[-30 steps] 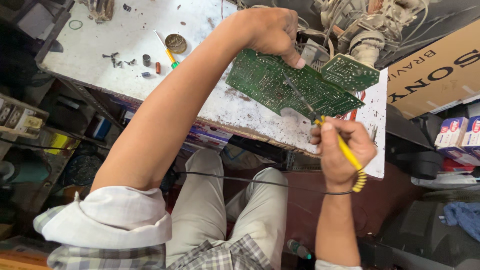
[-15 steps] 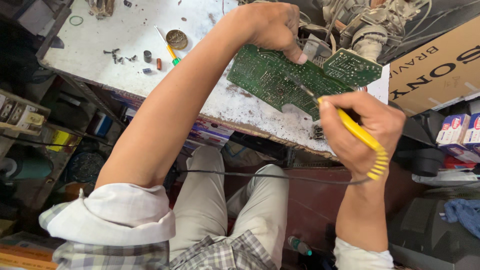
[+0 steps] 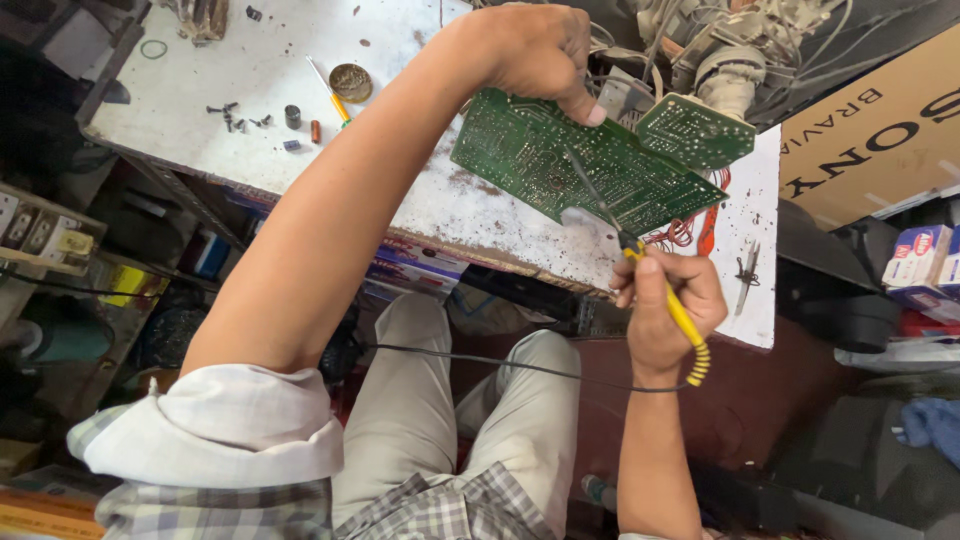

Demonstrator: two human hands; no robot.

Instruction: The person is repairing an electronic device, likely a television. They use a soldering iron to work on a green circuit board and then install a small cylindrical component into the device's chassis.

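The left hand (image 3: 535, 48) reaches across the white, stained worktop (image 3: 420, 200) and pinches the upper edge of a green circuit board (image 3: 580, 165) — thumb on the near face, fingers curled over the far side. The board sits tilted, solder side toward the camera, its lower corner resting near the worktop's front edge. A smaller green board (image 3: 695, 130) lies just beside its upper right corner, with red wires (image 3: 690, 230) showing under the lower right edge.

The right hand (image 3: 665, 310) closes its grip around a soldering iron (image 3: 675, 305) with a yellow handle; the thin metal tip slants up and left onto the middle of the large board. A black cord (image 3: 500, 362) runs from the handle's ribbed end across the lap.

Farther left on the worktop lie a small round tin (image 3: 350, 82), a yellow-handled screwdriver (image 3: 330, 92) and a scatter of screws and small parts (image 3: 255, 118). A brown cardboard box (image 3: 880, 130) stands at the right — well apart from the hands.
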